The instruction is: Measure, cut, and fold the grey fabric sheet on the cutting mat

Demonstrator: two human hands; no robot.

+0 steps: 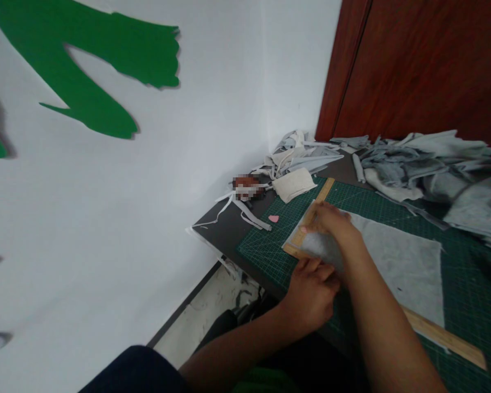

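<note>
A wooden L-square ruler (442,334) lies over a light grey piece of cloth (401,251) on a green cutting mat (262,245). My left hand (313,289) is closed at the ruler's near edge, close to its corner, with the fingertips curled over the wood. Farther up, my right hand (331,221) grips the short arm, its thumb and fingers on the wood; part of the cloth and ruler is hidden beneath my right forearm. Left of the short arm, a small pink piece of tailor's chalk (273,219) rests on the mat.
Cloth scraps (297,153) and a folded cream cloth (294,184) lie at the table's far corner, near a blurred-out brownish object (247,187). Grey fabric (409,169) is heaped along the back right. A white wall (188,164) borders the table's left side; a red-brown wooden panel (425,65) stands behind.
</note>
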